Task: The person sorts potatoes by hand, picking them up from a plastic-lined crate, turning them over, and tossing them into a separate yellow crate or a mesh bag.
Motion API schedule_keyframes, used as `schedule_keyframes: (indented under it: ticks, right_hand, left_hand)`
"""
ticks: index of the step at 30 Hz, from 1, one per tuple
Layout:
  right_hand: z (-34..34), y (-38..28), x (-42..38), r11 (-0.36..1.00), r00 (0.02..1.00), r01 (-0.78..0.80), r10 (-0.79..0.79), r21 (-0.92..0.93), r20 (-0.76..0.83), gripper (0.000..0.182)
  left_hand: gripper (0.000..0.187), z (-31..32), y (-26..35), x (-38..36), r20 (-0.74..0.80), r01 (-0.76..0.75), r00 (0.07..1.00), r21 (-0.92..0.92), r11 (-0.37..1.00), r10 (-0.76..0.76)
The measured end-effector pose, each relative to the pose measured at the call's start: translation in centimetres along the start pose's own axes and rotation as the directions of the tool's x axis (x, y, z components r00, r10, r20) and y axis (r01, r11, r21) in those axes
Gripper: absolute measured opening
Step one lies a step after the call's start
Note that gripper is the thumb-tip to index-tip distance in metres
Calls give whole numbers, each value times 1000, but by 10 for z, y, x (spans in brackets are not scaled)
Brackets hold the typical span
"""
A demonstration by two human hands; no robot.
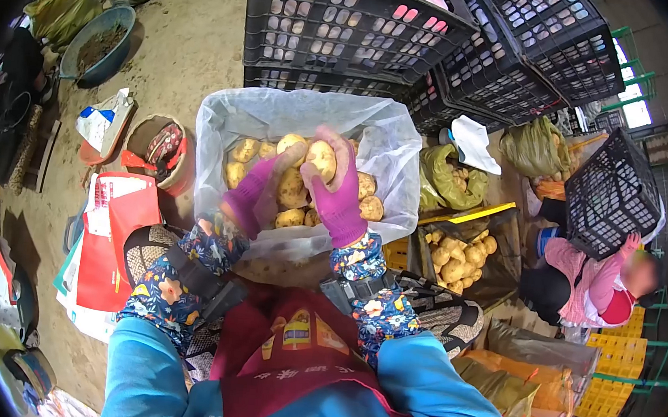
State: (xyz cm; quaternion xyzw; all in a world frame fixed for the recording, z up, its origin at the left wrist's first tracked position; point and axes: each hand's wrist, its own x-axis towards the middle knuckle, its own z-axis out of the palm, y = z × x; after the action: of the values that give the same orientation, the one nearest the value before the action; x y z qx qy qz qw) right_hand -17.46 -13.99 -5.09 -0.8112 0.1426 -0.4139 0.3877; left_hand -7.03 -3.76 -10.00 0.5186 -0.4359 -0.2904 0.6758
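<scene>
Both hands wear purple gloves and are over a crate lined with translucent plastic (pixel 225 120), which has several potatoes (pixel 293 192) lying in it. In my right hand (pixel 340 189) is a pale yellow potato (pixel 321 161), with thumb and fingers curled round its side. My left hand (pixel 254 190) closes on another potato (pixel 292 145) just to the left; its fingers partly hide the grip. The two held potatoes are close together above the others.
Black plastic crates (pixel 345 26) are stacked beyond the lined crate. To the right stands an open sack of potatoes (pixel 459 258). A bucket (pixel 183 172) and red packaging (pixel 124 227) are on the left. Another person (pixel 587 276) handles a black crate (pixel 616 193) at far right.
</scene>
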Motion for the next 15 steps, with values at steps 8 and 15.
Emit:
schedule_keyframes:
  ticks: [8,15]
  right_hand:
    - [-2,18,4,792,879,-453,474,410,54,21]
    - [0,24,1,944,956,-294,293,149,30,27]
  left_hand:
    - [44,-2,40,7,182,629,751,-490,604,-635]
    - [41,-5,47,7,184,615,749,-551,564,-637]
